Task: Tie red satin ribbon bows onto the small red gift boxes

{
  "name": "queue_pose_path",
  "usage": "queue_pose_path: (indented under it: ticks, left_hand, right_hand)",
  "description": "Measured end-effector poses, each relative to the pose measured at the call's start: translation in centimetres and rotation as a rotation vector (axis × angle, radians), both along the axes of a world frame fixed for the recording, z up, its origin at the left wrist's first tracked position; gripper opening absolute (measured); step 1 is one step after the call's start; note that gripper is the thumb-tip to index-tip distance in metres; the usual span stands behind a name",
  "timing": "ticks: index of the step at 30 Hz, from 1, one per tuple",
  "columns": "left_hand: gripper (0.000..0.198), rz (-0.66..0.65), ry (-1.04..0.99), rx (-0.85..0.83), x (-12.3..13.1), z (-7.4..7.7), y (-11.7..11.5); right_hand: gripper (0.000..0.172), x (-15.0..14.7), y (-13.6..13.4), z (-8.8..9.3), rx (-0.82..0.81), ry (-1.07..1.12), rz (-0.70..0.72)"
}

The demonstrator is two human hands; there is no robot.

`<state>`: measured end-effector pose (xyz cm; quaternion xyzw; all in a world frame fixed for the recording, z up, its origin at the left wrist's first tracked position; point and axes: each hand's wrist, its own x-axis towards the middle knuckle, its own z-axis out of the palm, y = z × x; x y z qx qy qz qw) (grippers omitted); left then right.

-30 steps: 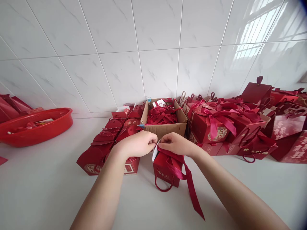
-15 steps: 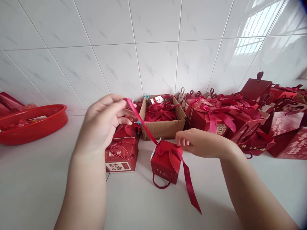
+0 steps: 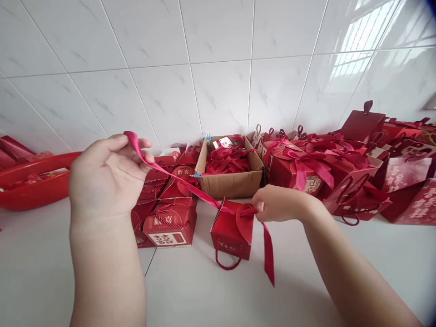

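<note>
"Where's the small red card box (image 3: 230, 229)?"

"Just before the brown cardboard carton (image 3: 231, 185), near its front edge (smooth white counter (image 3: 204, 295) spreads nearer)."

"Fingers?"

"Left hand (image 3: 114, 170), right hand (image 3: 274, 204): both pinching crimson satin ribbon (image 3: 200, 194)."

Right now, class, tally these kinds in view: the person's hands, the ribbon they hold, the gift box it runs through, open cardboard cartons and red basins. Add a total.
Hands: 2, left hand and right hand
Held ribbon: 1
Threaded gift box: 1
Cardboard carton: 1
Red basin: 1
Total: 6
</note>
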<state>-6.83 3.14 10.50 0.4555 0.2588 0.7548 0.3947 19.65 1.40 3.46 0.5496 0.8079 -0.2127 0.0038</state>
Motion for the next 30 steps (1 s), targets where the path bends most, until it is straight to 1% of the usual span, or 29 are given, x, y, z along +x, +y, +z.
queue_pose_path:
  ticks: [3, 7, 10, 13, 17, 21, 25, 28, 30]
  left_hand:
    - [0.018, 0.017, 0.080, -0.016, 0.2, -0.3, 0.3]
    - [0.011, 0.040, 0.322, -0.067, 0.4, -1.2, 0.6]
    - [0.004, 0.033, 0.428, -0.097, 0.5, -1.5, 0.5]
    - [0.004, 0.030, 0.429, -0.115, 0.5, -1.4, 0.1]
    - [0.009, 0.031, 0.400, -0.116, 0.2, -1.1, -0.3]
    - [0.013, 0.024, 0.417, -0.122, 0.2, -1.0, -0.7]
    - [0.017, 0.037, 0.411, -0.136, 0.4, -0.9, -1.0]
    - [0.012, 0.088, 0.380, -0.073, 0.5, -0.8, -1.3]
    - [0.016, 0.161, 0.385, -0.027, 0.7, -0.8, -1.5]
  right_hand:
    - [0.024, 0.7, -0.4, 0.6, 0.035, 0.171, -0.069]
    - [0.024, 1.0, -1.2, 1.6, 0.070, 0.436, -0.039]
    - [0.021, 1.2, -1.6, 2.0, 0.144, 0.591, -0.038]
    - [0.014, 1.5, -1.7, 2.4, 0.126, 0.752, -0.047]
    - [0.015, 2.1, -2.1, 3.1, 0.003, 0.906, -0.016]
    - [0.013, 2.5, -2.4, 3.5, 0.006, 1.036, -0.013]
    - [0.011, 2.9, -2.4, 3.2, -0.020, 1.228, 0.018]
    - [0.014, 3.1, -2.2, 2.8, -0.032, 1.310, 0.053]
    - [0.015, 3.2, -2.0, 2.7, -0.011, 1.290, 0.063]
